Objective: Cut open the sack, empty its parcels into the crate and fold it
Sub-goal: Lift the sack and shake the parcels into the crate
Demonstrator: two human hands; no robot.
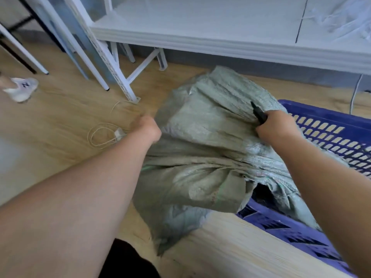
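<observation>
A grey-green woven sack [210,149] lies slack and crumpled across the near-left corner of a blue slatted plastic crate [329,127], its long axis running from the far end near the white shelving unit [220,37] down toward the person, with its ragged open mouth draped over the crate's near rim. The sack sits between both hands, stretched left to right. The left hand [147,127], arm reaching out over the wood floor [60,121], grips the sack's left edge in a closed fist. The right hand [275,123], over the crate's left wall, is curled around a dark-handled cutter [259,114] whose tip points away and to the far left; it also appears to bunch sack cloth beneath it, though that hold is partly hidden. Both hands lie about equally far out, at the sack's upper half. No parcels show; the crate's inside is mostly covered. Judging by the limp cloth, emptying looks nearly finished, and folding would start from this two-handed spread. A coil of cord [102,135] lies on the floor at left; farther left, a white sneaker [20,89].
</observation>
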